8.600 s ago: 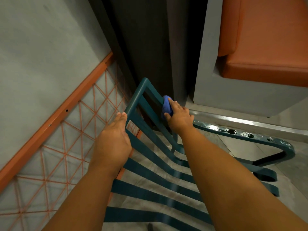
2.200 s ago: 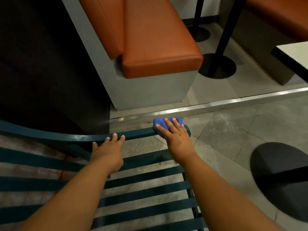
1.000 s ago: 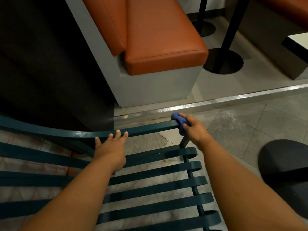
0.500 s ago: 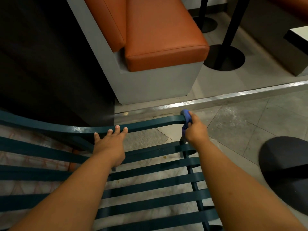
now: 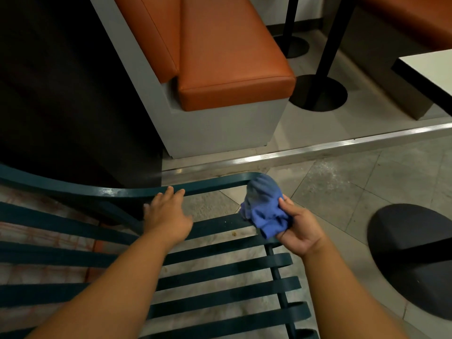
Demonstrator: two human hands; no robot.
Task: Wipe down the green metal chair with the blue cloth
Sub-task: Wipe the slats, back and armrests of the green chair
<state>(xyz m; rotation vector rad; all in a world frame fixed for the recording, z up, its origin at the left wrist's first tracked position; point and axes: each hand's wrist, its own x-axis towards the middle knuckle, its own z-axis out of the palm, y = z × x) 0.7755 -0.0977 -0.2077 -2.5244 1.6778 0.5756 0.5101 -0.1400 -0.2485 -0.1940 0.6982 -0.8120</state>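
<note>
Two hands share the work here. Our right hand has its fingers curled round the bunched blue cloth, soft and crumpled, which drapes over the rounded end of the green metal chair's top rail. That rail runs left from the cloth, long and smooth with a slight sheen, so we judge the coming stroke follows it or drops to the flat slats just below. Our left hand lies relaxed, fingertips resting on the rail, steadying it well left of the cloth.
</note>
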